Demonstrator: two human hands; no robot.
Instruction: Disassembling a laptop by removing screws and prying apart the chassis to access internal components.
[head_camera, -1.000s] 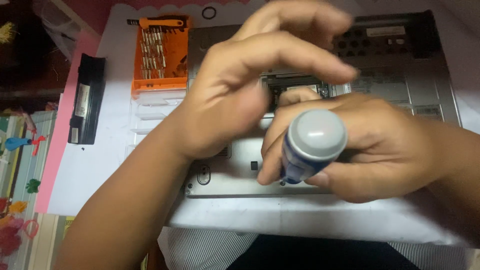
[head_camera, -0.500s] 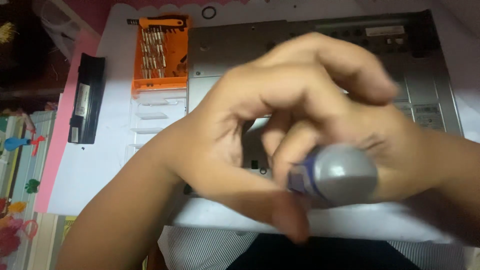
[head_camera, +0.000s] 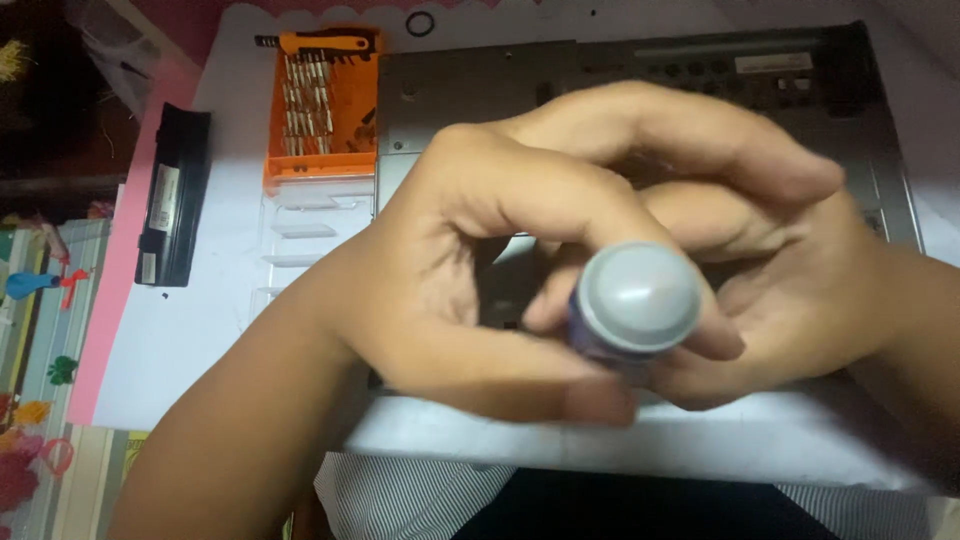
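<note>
A screwdriver with a rounded grey cap and a blue-purple handle points down at the upturned grey laptop base. My right hand is wrapped around the handle from the right. My left hand reaches over from the left, its fingers curled across the handle and its thumb under the cap. The screwdriver's tip and the spot it touches are hidden by both hands.
An orange case of screwdriver bits lies open at the back left, with its clear lid in front of it. A black laptop battery lies further left on the white sheet. A small black ring sits at the back edge.
Both hands have shifted while staying together on the screwdriver; the left hand's fingers have closed further over the handle, and the grey cap has moved back toward the middle.
</note>
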